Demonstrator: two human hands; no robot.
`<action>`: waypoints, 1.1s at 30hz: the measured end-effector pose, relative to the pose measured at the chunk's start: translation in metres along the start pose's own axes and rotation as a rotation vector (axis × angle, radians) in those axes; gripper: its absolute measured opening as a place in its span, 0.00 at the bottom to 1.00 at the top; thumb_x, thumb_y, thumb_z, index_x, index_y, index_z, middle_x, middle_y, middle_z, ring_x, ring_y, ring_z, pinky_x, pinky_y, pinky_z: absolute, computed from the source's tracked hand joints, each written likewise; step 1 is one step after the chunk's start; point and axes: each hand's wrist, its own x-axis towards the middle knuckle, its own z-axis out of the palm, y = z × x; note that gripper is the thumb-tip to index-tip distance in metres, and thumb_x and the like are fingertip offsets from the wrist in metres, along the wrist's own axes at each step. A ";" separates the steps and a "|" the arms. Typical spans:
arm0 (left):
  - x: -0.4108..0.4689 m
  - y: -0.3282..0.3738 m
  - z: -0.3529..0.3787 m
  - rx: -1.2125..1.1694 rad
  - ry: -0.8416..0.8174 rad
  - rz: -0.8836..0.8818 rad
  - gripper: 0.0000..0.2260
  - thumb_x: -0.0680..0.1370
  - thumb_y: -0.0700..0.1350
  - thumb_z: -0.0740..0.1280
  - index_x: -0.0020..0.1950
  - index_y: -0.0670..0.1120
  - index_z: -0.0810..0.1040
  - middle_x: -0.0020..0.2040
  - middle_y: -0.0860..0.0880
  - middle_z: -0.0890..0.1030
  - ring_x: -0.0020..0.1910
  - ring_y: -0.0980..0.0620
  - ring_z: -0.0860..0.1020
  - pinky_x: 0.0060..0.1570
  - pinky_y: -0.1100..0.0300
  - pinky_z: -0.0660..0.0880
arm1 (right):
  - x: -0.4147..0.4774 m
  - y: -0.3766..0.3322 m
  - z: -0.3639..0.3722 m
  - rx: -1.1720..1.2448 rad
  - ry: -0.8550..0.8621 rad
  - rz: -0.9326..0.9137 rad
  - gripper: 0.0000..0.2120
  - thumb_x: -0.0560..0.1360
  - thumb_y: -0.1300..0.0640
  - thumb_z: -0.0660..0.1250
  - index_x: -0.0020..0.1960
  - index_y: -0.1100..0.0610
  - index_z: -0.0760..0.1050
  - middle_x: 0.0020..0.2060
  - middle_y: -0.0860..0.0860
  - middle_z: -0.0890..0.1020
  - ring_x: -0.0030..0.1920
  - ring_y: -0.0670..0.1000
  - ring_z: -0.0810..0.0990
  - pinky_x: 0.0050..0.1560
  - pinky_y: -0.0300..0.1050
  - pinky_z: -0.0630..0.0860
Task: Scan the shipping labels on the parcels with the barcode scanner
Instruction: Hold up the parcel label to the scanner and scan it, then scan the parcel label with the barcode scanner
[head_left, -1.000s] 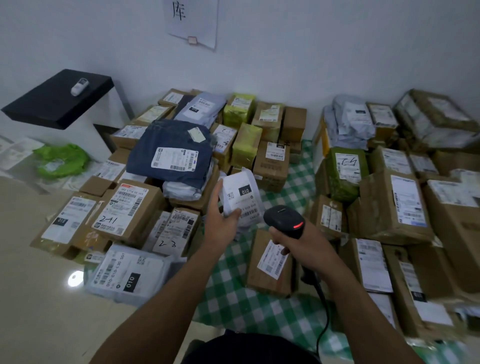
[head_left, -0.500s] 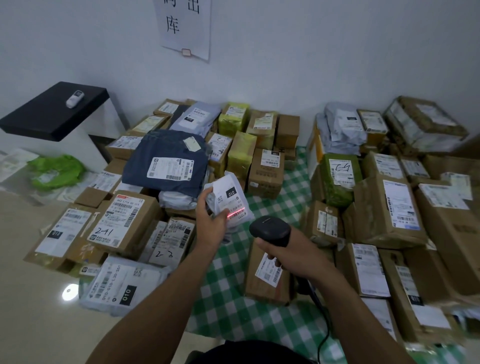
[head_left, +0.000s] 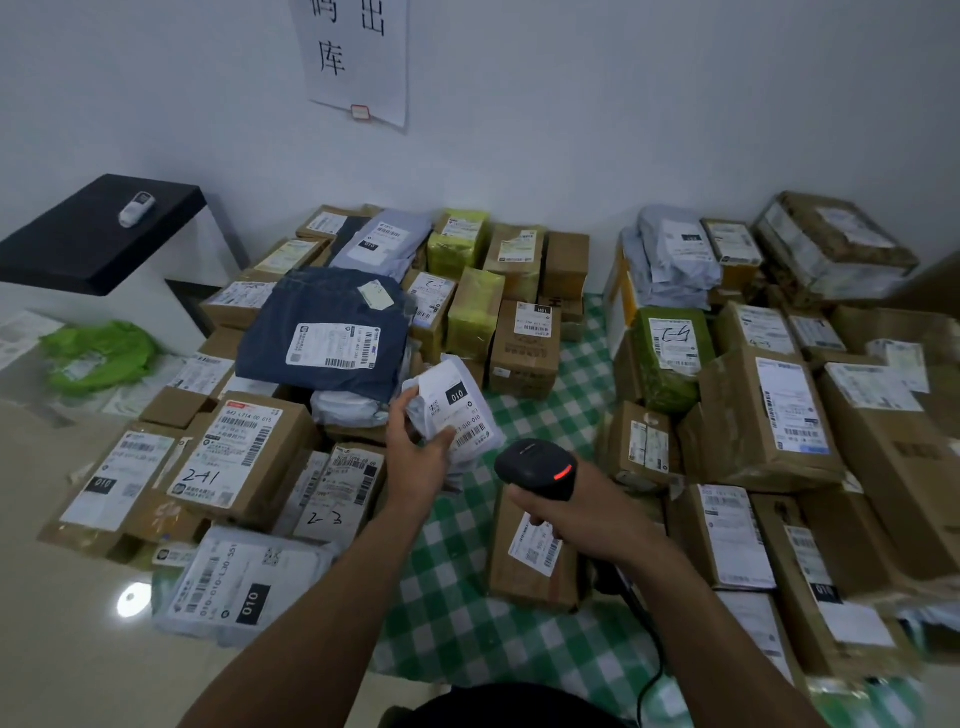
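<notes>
Presently, your left hand (head_left: 415, 462) pinches a white bag (head_left: 441, 457) above the checked cloth (head_left: 457, 613), label (head_left: 449, 400) up; your right hand (head_left: 579, 514) grips the scanner (head_left: 535, 467) just beside it (red lamp (head_left: 562, 474) lit). The soft bag may crumple, creasing the barcode (head_left: 470, 436) and spoiling the read.

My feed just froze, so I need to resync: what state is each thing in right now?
White poly parcel: lifted off the pile, label facing the camera.
Left hand: grips the parcel's edge.
Barcode scanner: red light lit.
Right hand: holds the scanner's handle.
Dark blue parcel: lies on the pile, label up.
</notes>
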 end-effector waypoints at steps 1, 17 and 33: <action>-0.001 -0.002 0.002 0.003 -0.015 -0.002 0.30 0.77 0.31 0.72 0.69 0.60 0.69 0.67 0.48 0.77 0.58 0.53 0.79 0.38 0.63 0.82 | -0.002 0.002 -0.003 0.021 0.020 0.008 0.10 0.76 0.47 0.76 0.54 0.38 0.78 0.42 0.45 0.87 0.43 0.44 0.86 0.44 0.43 0.81; -0.073 -0.081 0.115 0.403 -0.653 -0.217 0.24 0.77 0.33 0.73 0.70 0.49 0.73 0.58 0.49 0.82 0.46 0.62 0.81 0.36 0.70 0.78 | -0.044 0.066 -0.082 0.219 0.476 0.158 0.14 0.76 0.50 0.77 0.60 0.49 0.82 0.48 0.50 0.88 0.41 0.43 0.84 0.38 0.38 0.79; -0.083 -0.122 0.149 0.548 -0.542 -0.252 0.07 0.82 0.48 0.70 0.52 0.46 0.84 0.44 0.48 0.87 0.42 0.48 0.86 0.47 0.46 0.84 | -0.053 0.107 -0.089 0.241 0.515 0.256 0.19 0.74 0.47 0.78 0.62 0.48 0.81 0.52 0.45 0.87 0.53 0.45 0.84 0.47 0.42 0.81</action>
